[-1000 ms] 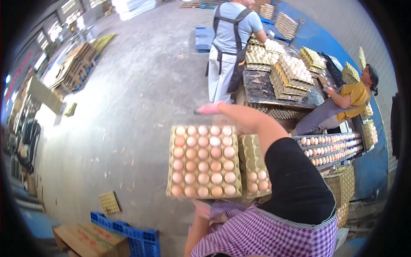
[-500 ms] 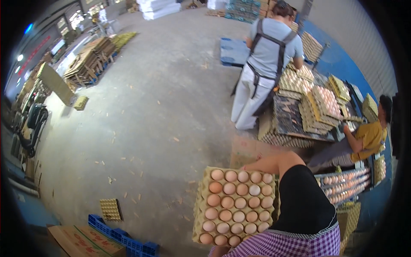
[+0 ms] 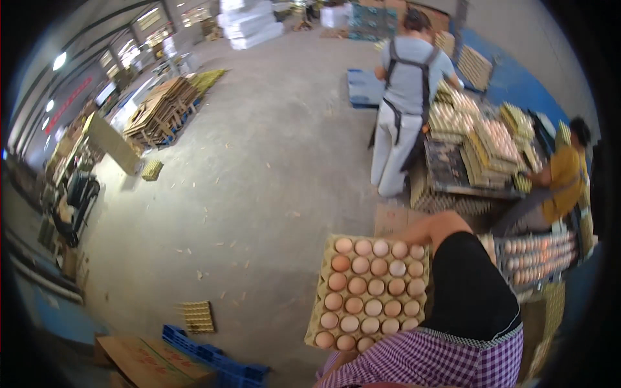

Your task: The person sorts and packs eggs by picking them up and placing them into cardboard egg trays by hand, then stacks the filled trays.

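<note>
A square pulp egg tray [image 3: 315,309] filled with rows of brown and pale eggs [image 3: 373,306] is held in front of my body, over the checked purple apron [image 3: 427,362]. My right hand [image 3: 402,233] reaches round its far edge, the forearm coming from a black sleeve. At the near edge my left hand [image 3: 345,357] supports it from beneath. The fingers of both hands are mostly hidden by the tray. Whether more trays are stacked below it, I cannot tell.
Ahead right, a co-worker in grey-blue [image 3: 407,77] stands beside a table [image 3: 446,171] of stacked egg trays. Another person in yellow [image 3: 563,184] works near a rack of eggs [image 3: 540,258]. A blue pallet [image 3: 217,359], cardboard box [image 3: 145,362] and loose tray [image 3: 197,317] lie lower left.
The whole view has shifted, with the surroundings sliding mostly rightward in it. The egg tray appears slightly higher and further right, still held by both hands.
</note>
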`<state>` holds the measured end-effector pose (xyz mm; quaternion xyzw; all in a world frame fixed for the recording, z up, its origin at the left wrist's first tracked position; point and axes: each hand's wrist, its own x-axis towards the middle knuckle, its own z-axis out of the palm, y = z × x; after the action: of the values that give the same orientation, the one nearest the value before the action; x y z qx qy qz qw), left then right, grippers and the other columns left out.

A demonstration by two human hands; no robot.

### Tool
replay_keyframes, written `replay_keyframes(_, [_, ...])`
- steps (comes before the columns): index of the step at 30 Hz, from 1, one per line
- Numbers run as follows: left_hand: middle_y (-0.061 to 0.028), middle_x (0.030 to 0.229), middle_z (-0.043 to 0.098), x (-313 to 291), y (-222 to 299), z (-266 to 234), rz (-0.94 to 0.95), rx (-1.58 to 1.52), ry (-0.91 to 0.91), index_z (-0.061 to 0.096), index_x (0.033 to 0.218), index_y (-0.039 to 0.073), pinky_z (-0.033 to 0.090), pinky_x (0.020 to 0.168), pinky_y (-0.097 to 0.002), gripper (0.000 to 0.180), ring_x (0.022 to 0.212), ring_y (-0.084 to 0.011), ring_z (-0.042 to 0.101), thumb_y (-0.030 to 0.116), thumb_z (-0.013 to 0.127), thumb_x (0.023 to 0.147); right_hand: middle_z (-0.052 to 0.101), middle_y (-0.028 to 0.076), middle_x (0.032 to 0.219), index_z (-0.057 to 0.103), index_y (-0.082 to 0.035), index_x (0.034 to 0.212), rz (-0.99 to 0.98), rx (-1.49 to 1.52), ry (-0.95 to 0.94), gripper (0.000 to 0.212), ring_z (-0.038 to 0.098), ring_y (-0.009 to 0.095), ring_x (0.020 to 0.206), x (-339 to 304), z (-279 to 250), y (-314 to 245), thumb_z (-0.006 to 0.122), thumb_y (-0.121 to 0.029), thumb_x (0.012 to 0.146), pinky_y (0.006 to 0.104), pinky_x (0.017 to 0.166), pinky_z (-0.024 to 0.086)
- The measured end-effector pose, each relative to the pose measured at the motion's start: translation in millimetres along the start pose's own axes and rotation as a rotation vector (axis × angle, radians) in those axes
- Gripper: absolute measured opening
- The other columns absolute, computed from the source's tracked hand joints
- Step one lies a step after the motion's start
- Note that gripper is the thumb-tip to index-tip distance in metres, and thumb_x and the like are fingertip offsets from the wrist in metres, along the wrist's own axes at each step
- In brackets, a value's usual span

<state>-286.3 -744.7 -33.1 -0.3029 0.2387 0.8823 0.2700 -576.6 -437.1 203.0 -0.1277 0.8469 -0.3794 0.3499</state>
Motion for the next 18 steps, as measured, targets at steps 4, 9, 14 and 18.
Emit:
replay_keyframes(4, [-0.0119, 0.152, 0.045, -53.2, 5.8, -8.1, -0.035, 0.15, -0.042, 0.041, 0.152, 0.011, 0.032, 0.115, -0.0474, 0.069, 0.139, -0.0284, 0.041, 0.054, 0.046, 0.098, 0.051, 0.009, 0.15, 0.048, -0.005, 0.149, -0.055, 0.135, 0.153, 0.069, 0.046, 0.021, 0.137, -105.0, 32.8, -31.0, 0.04, -0.057, 0.103, 0.0367, 0.117, 0.031])
replay_keyframes(9, [-0.0121, 0.152, 0.045, -113.6, -4.7, -29.3, -0.164, 0.357, -0.102, 0.041, 0.152, 0.011, 0.033, 0.115, -0.0472, 0.067, 0.139, -0.0281, 0.041, 0.051, 0.046, 0.099, 0.052, 0.009, 0.149, 0.049, -0.005, 0.148, -0.002, 0.338, 0.333, 0.069, 0.047, 0.021, 0.136, -247.9, 125.5, -35.9, 0.04, -0.057, 0.103, 0.0367, 0.116, 0.032])
replay_keyframes(14, [-0.0124, 0.151, 0.046, -175.1, -56.5, -39.1, -0.355, 0.52, -0.183, 0.041, 0.152, 0.01, 0.034, 0.114, -0.047, 0.066, 0.138, -0.0278, 0.042, 0.049, 0.047, 0.099, 0.053, 0.008, 0.148, 0.05, -0.005, 0.148, 0.162, 0.521, 0.557, 0.069, 0.047, 0.021, 0.135, -420.4, 242.4, -34.4, 0.04, -0.057, 0.103, 0.0366, 0.115, 0.033])
replay_keyframes(18, [-0.0126, 0.151, 0.046, -217.5, -97.1, -34.1, -0.532, 0.637, -0.262, 0.041, 0.152, 0.01, 0.034, 0.114, -0.0469, 0.065, 0.138, -0.0276, 0.043, 0.048, 0.047, 0.099, 0.054, 0.008, 0.148, 0.05, -0.005, 0.147, 0.282, 0.646, 0.744, 0.068, 0.048, 0.021, 0.134, -527.2, 324.8, -56.4, 0.041, -0.056, 0.103, 0.0366, 0.115, 0.033])
